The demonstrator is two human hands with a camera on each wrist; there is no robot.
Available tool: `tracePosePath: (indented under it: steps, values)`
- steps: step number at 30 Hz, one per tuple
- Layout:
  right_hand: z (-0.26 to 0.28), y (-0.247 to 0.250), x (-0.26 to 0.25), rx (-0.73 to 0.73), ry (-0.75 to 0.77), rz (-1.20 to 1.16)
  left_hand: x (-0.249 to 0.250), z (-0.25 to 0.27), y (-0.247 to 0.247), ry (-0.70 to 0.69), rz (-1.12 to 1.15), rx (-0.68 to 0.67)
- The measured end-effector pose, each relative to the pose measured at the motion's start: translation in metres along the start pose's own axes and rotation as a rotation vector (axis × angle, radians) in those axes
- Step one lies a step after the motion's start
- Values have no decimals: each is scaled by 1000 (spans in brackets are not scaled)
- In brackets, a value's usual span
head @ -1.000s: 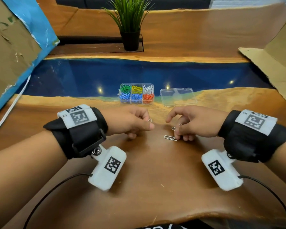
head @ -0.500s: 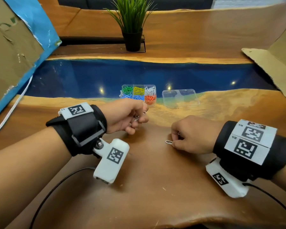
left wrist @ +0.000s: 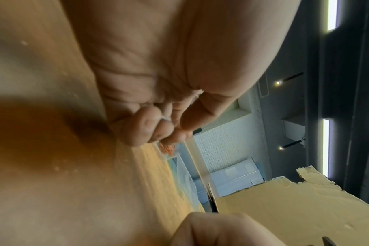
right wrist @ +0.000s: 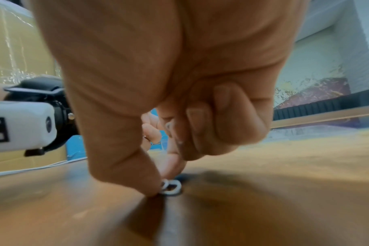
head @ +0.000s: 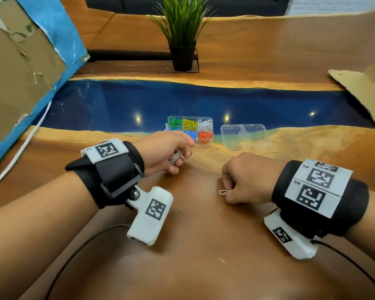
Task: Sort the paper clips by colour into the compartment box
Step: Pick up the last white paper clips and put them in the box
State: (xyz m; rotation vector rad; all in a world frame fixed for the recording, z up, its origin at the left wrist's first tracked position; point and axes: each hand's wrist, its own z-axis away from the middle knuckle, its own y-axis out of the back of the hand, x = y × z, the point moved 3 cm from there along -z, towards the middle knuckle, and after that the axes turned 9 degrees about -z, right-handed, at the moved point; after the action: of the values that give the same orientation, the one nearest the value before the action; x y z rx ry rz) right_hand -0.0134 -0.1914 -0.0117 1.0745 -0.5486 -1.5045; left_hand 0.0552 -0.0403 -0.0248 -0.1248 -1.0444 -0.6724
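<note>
The clear compartment box sits at the edge of the blue strip, with green, yellow, white, blue and orange clips in separate cells. My left hand hovers just in front of it, fingers curled round a few silver paper clips. My right hand is low over the wood to the right, thumb and forefinger pinching a silver paper clip that lies on the table. In the right wrist view that silver clip shows under the thumb tip, and another clip is tucked in the curled fingers.
The box's clear lid lies to the right of the box. A potted plant stands at the back. Cardboard leans at the left and another sheet at the right. A white cable runs along the left.
My right hand has drawn back toward me and closed its thumb and forefinger on the lying clip. My left hand has turned and shifted toward the box with its clips.
</note>
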Motion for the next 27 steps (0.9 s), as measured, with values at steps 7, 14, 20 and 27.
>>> tracePosePath:
  steps: [7, 14, 20, 27]
  values:
    - [-22, 14, 3, -29, -22, -227, -1, -3, -1, -1, -40, 36]
    - [-60, 54, 19, 165, 0, -860, 34, -11, 5, -92, 21, 117]
    - [-83, 77, 22, 281, -110, -947, 68, -28, 5, -51, 84, 206]
    - [-92, 97, 9, 245, -230, -682, 83, -48, -2, 15, 22, 184]
